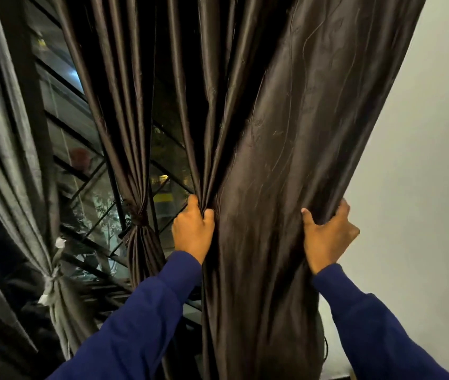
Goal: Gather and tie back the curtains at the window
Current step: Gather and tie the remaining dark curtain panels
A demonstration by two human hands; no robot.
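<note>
My left hand (pixel 193 229) squeezes the curtain (pixel 286 160) folds. My right hand (pixel 327 237) grips its far edge. The curtain hangs straight down between them.

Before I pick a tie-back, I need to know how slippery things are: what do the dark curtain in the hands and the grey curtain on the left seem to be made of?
The dark brown curtain looks like a smooth satin-type weave, perhaps polyester: it has a soft sheen and sharp, glossy folds. The grey curtain looks matte and coarser, with a faint woven texture. The fibre of either cannot be told.
</note>
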